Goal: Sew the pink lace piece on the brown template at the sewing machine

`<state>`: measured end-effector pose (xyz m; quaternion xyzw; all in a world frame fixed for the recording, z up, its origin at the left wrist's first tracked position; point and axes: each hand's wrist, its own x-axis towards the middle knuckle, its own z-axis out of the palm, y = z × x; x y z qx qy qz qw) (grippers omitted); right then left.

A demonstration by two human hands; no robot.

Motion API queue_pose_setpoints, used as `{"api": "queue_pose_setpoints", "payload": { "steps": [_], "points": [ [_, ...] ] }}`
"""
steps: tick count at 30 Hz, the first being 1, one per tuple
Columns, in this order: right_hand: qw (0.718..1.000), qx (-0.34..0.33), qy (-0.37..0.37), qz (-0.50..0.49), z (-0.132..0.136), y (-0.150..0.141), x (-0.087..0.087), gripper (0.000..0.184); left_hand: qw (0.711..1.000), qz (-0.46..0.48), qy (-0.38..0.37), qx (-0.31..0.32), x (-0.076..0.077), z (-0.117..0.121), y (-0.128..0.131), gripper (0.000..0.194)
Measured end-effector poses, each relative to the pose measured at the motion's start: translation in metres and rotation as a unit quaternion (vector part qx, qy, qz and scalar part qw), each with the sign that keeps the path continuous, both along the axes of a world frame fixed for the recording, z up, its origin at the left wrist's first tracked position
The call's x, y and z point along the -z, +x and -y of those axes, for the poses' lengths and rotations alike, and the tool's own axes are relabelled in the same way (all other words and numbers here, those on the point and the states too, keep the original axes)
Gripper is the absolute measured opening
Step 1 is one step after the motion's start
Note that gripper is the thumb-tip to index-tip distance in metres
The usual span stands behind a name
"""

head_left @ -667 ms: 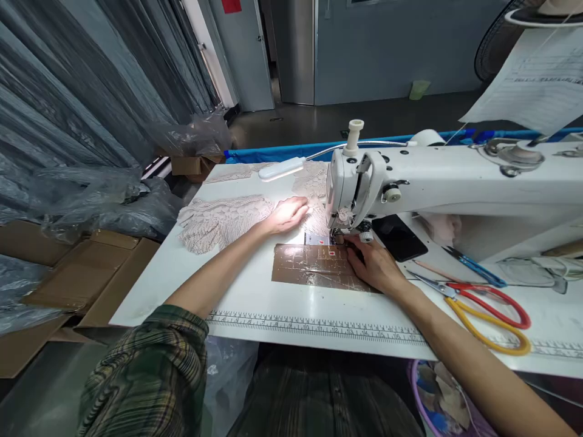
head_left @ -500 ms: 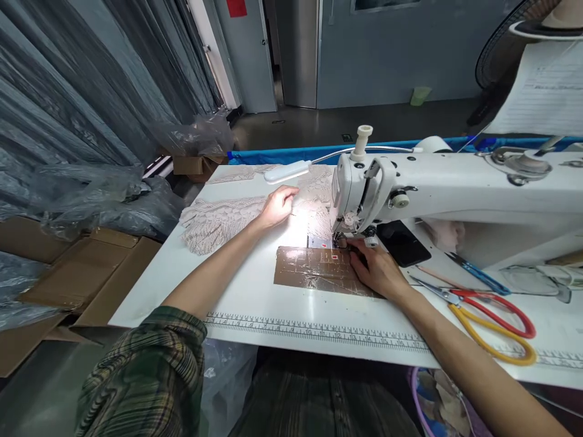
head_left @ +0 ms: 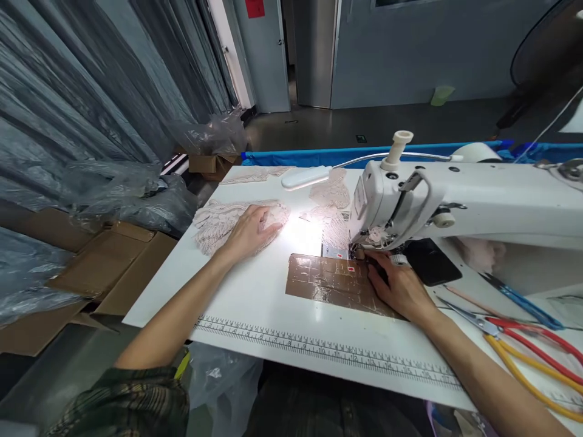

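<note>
Flat and openwork, the pale lace piece (head_left: 228,223) lies on the white table (head_left: 255,297) well left of the sewing machine (head_left: 410,203); the left hand (head_left: 250,230) rests on it, fingers spread and pressing down. At the machine's needle foot the right hand (head_left: 401,288) has its fingertips bunched, though what they pinch cannot be told. Before the machine lies a glossy brown taped rectangle (head_left: 332,282); behind the right hand, a black phone (head_left: 430,261); right of it, red-and-yellow scissors (head_left: 528,352)

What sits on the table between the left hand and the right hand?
Head view: bare, lamp-lit white table and the brown taped patch separate left hand and right hand.
</note>
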<state>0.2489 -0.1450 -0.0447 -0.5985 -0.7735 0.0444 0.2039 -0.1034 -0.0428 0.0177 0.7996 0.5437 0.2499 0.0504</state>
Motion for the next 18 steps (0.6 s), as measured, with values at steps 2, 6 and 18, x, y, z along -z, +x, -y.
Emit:
{"api": "queue_pose_setpoints", "payload": {
  "steps": [2, 6, 18],
  "points": [
    [1.000, 0.004, -0.003, 0.002, 0.000, 0.002, 0.003, 0.044, 1.000, 0.002, 0.010, -0.029, 0.008, 0.008, -0.005, 0.040],
    [1.000, -0.004, -0.009, -0.025, -0.001, 0.005, 0.009, 0.044, 0.995, 0.076, -0.005, -0.066, 0.017, 0.012, -0.005, 0.023],
    [0.998, -0.031, 0.039, -0.039, -0.003, 0.011, 0.010, 0.044, 0.983, 0.175, -0.027, -0.053, 0.017, 0.014, -0.013, 0.018]
  ]
}}
